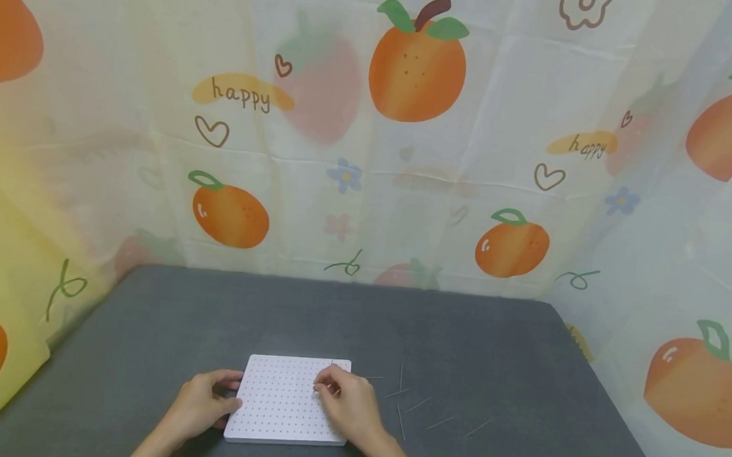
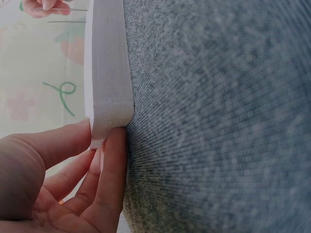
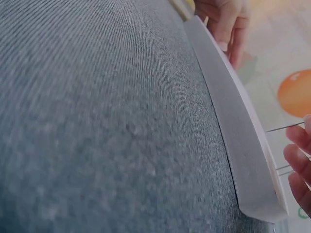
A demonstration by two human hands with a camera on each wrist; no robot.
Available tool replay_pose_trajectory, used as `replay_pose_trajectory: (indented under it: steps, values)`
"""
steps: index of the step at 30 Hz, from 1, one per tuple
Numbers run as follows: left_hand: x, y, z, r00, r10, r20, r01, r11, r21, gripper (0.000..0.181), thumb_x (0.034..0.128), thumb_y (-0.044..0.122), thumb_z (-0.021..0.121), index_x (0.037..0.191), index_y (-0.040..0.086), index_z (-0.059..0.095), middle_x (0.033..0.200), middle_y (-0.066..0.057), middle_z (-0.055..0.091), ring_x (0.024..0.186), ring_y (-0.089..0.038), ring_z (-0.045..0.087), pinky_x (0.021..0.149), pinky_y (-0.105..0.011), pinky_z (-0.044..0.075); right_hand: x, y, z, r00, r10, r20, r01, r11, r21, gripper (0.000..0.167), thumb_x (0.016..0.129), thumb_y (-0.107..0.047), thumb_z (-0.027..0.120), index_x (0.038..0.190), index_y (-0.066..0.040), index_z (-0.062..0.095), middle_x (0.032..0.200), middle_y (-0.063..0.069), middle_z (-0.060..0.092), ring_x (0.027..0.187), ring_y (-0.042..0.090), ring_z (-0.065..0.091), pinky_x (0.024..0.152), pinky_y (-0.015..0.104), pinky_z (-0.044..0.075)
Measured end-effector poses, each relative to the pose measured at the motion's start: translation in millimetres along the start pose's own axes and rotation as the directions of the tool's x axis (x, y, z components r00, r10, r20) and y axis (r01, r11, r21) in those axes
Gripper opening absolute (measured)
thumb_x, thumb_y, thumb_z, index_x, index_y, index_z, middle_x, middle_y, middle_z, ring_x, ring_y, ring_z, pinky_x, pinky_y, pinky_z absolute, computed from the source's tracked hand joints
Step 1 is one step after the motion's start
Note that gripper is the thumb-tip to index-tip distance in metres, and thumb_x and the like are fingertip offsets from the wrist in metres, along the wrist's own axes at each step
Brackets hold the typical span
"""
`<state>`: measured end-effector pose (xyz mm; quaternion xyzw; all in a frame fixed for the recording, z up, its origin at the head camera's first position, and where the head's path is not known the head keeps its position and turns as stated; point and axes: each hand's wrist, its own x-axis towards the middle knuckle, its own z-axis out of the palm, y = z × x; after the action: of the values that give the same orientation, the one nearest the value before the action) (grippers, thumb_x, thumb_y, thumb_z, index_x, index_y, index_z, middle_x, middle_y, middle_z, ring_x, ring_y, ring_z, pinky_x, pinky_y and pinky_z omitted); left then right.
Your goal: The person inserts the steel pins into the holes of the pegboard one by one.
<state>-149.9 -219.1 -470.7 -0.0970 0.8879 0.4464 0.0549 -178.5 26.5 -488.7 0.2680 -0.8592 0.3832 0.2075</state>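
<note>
We had the board (image 1: 273,404) flat on the table (image 1: 491,348), at the bottom of the head view, just left of centre. Our left hand (image 1: 201,404) gripped its left edge, thumb at the top rim and fingers against the side. That seemed a sound hold, since a push on the far side could have made the board slide or turn.

Our right hand (image 1: 352,402) pinched a thin pin (image 3: 284,127) over the right half of the board. We could not tell whether its tip was in a hole. Good work here, we judged, called for an upright pin, the tip felt into the hole before any pressure, and a straight, gentle push; a slanted one risked bending it. Another pin (image 2: 67,21) stood in the board close by, so our knuckles needed to clear it. The loose pins (image 1: 440,422) lay right of the board, lower right of centre, within easy reach.
</note>
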Motion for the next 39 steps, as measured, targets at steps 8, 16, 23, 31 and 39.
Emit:
replay_pose_trajectory:
  steps: [8, 16, 23, 31, 39]
  values:
    - [-0.2, -0.1, -0.5, 1.0, 0.0, 0.001, 0.0, 1.0, -0.003, 0.047, 0.0718, 0.001, 0.071, 0.117, -0.005, 0.057, 0.099, -0.013, 0.063, 0.066, -0.014, 0.059, 0.049, -0.03, 0.054, 2.1, -6.7, 4.2, 1.0, -0.014, 0.01, 0.015, 0.998, -0.067, 0.011, 0.075, -0.014, 0.07, 0.076, -0.021, 0.063, 0.066, -0.013, 0.061, 0.058, -0.008, 0.049, 0.052, 0.005, 0.036]
    - [0.2, -0.2, 0.0, 1.0, -0.004, 0.003, 0.004, 1.0, 0.006, 0.047, 0.0724, 0.001, 0.071, 0.117, -0.005, 0.057, 0.099, -0.013, 0.063, 0.066, -0.014, 0.059, 0.05, -0.03, 0.054, 2.5, -8.8, 5.2, 1.0, -0.002, 0.013, 0.004, 0.993, -0.122, 0.011, 0.075, -0.014, 0.069, 0.076, -0.023, 0.062, 0.071, -0.013, 0.064, 0.058, -0.007, 0.05, 0.051, 0.006, 0.036]
    - [-0.1, 0.7, 0.0, 1.0, -0.014, 0.007, 0.014, 1.0, 0.013, 0.048, 0.0729, 0.001, 0.07, 0.118, -0.004, 0.056, 0.1, -0.014, 0.062, 0.066, -0.014, 0.058, 0.05, -0.03, 0.054, 1.8, -7.9, 6.5, 1.0, -0.004, 0.03, 0.009, 0.989, -0.146, 0.012, 0.075, -0.015, 0.07, 0.077, -0.024, 0.062, 0.073, -0.014, 0.066, 0.058, -0.008, 0.048, 0.05, 0.006, 0.033]
    - [-1.4, 1.8, -0.8, 1.0, -0.005, 0.002, 0.005, 1.0, 0.004, 0.047, 0.0721, 0.0, 0.07, 0.117, -0.005, 0.057, 0.099, -0.013, 0.063, 0.066, -0.014, 0.059, 0.049, -0.03, 0.054, 1.4, -7.5, 8.4, 0.998, 0.01, 0.058, -0.001, 0.988, -0.154, 0.01, 0.076, -0.017, 0.069, 0.077, -0.025, 0.062, 0.073, -0.015, 0.065, 0.058, -0.009, 0.046, 0.049, 0.007, 0.032]
    - [-1.3, 0.9, -0.6, 1.0, 0.002, 0.0, -0.002, 1.0, -0.008, 0.047, 0.0717, 0.0, 0.07, 0.117, -0.005, 0.057, 0.099, -0.014, 0.063, 0.066, -0.015, 0.059, 0.049, -0.03, 0.055, 2.2, -5.9, 8.4, 0.999, 0.0, 0.054, 0.009, 0.985, -0.171, 0.01, 0.076, -0.017, 0.069, 0.076, -0.025, 0.063, 0.07, -0.016, 0.064, 0.056, -0.009, 0.044, 0.048, 0.008, 0.031]
